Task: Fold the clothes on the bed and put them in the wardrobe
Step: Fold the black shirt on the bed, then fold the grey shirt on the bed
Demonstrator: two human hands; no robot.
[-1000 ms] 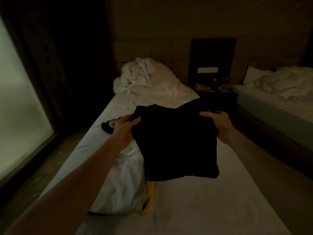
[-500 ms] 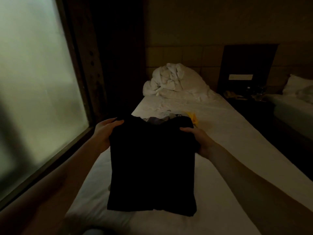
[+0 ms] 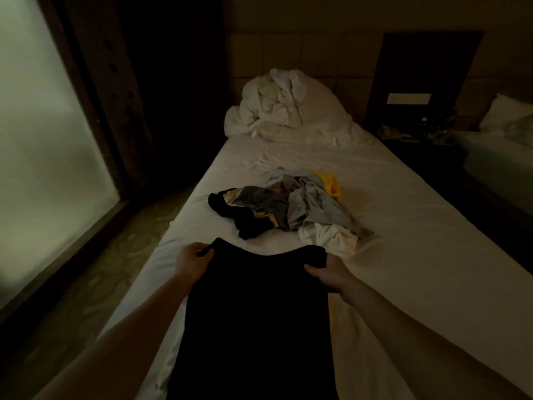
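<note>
I hold a black garment (image 3: 256, 319) by its two top corners, and it hangs down over the near end of the white bed (image 3: 403, 226). My left hand (image 3: 191, 265) grips the left corner and my right hand (image 3: 328, 274) grips the right corner. Beyond it, in the middle of the bed, lies a loose pile of clothes (image 3: 288, 209): black, grey, white and yellow pieces tangled together. The wardrobe is not in view.
A crumpled white duvet (image 3: 285, 108) is heaped at the head of the bed. A large frosted window (image 3: 43, 157) fills the left side, with a strip of floor (image 3: 121, 255) beside the bed. At right are a dark nightstand (image 3: 421, 134) and a second bed (image 3: 501, 145).
The black garment has come lower and nearer to me, uncovering the clothes pile behind it. The view has shifted so the bed sits more centrally. Both hands keep their grip.
</note>
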